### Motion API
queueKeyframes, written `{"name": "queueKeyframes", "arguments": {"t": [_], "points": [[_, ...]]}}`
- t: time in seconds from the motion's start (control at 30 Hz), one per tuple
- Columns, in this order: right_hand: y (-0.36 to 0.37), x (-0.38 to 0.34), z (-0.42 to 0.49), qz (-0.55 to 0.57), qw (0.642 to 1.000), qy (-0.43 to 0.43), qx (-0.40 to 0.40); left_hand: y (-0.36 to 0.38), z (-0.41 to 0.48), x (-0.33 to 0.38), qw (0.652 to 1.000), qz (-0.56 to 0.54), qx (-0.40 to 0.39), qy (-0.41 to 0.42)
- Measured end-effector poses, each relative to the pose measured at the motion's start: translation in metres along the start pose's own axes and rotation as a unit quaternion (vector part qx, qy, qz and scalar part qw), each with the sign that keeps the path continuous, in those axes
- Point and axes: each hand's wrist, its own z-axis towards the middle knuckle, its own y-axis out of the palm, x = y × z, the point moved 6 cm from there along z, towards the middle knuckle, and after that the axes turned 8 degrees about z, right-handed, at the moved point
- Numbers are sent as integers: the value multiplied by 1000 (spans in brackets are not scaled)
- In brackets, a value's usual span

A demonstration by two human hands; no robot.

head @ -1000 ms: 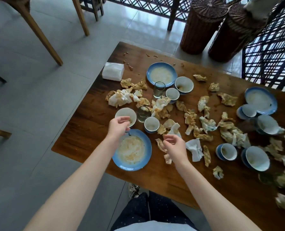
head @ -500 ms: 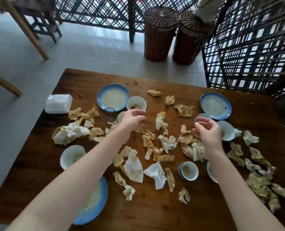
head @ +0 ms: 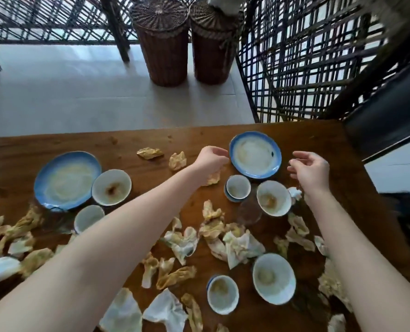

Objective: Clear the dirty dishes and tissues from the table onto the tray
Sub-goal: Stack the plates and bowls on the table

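Plate [head: 255, 158] at the table's [head: 314, 137] far right, stiff, breakable and probably greasy, wants lifting by opposite rims; right hand [head: 312, 170] hovers loosely curled, empty, while whether left hand [head: 211, 160] grips the tissue [head: 212, 179] beneath is unclear.

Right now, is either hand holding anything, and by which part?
Right hand: nothing, fingers loose. Left hand curls at the left rim of the plate, not gripping it; whether it pinches the tissue under its palm cannot be told.
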Motion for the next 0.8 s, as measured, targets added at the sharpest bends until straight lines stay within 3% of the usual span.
{"name": "queueKeyframes", "arguments": {"t": [0.23, 0.4, 0.63, 0.8], "points": [[36, 47, 65, -146, 982, 82, -83, 41, 68, -15, 994, 83, -15, -63], [47, 64, 74, -150, 982, 95, -67, 53, 86, -22, 995, 43, -32, -83], [54, 14, 58, -82, 995, 24, -54, 26, 72, -8, 997, -45, 26, -58], [91, -43, 23, -38, 994, -37, -101, -51, 19, 2, 991, -104, 77, -37]]}}
